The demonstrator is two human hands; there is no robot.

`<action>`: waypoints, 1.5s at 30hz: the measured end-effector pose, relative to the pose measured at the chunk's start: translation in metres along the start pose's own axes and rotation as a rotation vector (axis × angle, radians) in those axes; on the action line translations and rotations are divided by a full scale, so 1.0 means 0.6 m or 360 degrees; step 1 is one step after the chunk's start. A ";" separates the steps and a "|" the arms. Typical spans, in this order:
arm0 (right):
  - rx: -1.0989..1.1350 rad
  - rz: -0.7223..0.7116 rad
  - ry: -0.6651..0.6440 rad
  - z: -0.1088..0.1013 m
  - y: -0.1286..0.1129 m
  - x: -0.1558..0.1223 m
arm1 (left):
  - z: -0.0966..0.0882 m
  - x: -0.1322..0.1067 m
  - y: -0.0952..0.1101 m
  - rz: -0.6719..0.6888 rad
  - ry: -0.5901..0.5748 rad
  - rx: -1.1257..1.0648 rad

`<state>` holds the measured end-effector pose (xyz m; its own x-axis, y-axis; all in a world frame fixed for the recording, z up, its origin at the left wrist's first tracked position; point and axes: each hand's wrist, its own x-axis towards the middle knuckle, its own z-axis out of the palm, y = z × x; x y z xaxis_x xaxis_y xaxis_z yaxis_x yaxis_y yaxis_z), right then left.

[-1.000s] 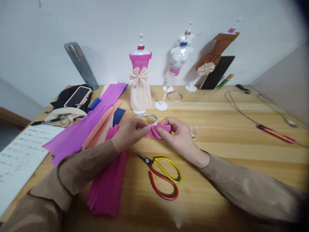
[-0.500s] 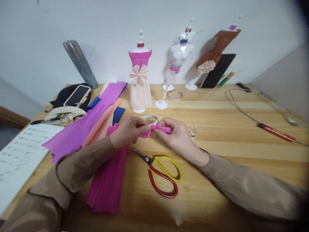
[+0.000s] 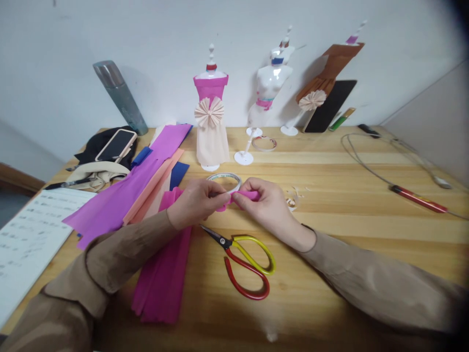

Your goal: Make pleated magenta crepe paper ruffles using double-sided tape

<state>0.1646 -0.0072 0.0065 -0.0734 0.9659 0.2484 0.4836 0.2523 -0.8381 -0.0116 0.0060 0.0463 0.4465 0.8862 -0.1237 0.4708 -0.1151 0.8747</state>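
My left hand (image 3: 196,203) and my right hand (image 3: 266,208) meet over the wooden table (image 3: 348,215), both pinching a small folded strip of magenta paper (image 3: 245,197). The fingertips of both hands are pressed together on it, the strip bunched between them. Just behind the hands lies a roll of tape (image 3: 224,180). Red and yellow scissors (image 3: 246,260) lie on the table right below my hands, blades pointing up-left. A folded magenta crepe sheet (image 3: 163,278) runs under my left forearm.
Purple, peach and blue paper sheets (image 3: 135,183) lie at left, beside a phone (image 3: 116,145) on a bag and a printed page (image 3: 29,239). Three small mannequins (image 3: 210,120) stand at the back, with a bottle (image 3: 120,98). A cable and red tool (image 3: 417,199) lie right.
The flat magenta strip has been squeezed into a narrower, bunched fold between my fingertips. My hands have drawn slightly closer together; nothing else on the table moved.
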 end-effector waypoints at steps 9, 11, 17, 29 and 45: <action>0.0097 0.0032 0.0005 0.008 0.008 0.000 | 0.007 -0.003 0.000 0.0129 0.0174 0.0165; 0.0085 0.0016 0.0002 0.008 0.006 -0.001 | 0.008 -0.001 -0.003 0.0120 0.0222 0.0159; 0.0076 -0.0068 0.0010 0.003 -0.004 -0.007 | 0.008 0.000 -0.006 0.0169 0.0314 0.0251; 0.0022 -0.0373 0.0148 0.004 -0.004 -0.011 | 0.007 0.000 -0.004 0.0118 0.0327 0.0231; 0.0119 -0.0384 0.0091 0.004 -0.007 -0.016 | 0.008 -0.004 0.010 -0.0234 0.0168 -0.0200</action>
<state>0.1615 -0.0174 0.0065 -0.1282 0.8728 0.4709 0.3922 0.4807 -0.7843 -0.0060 0.0012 0.0498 0.2946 0.9322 -0.2104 0.4235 0.0700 0.9032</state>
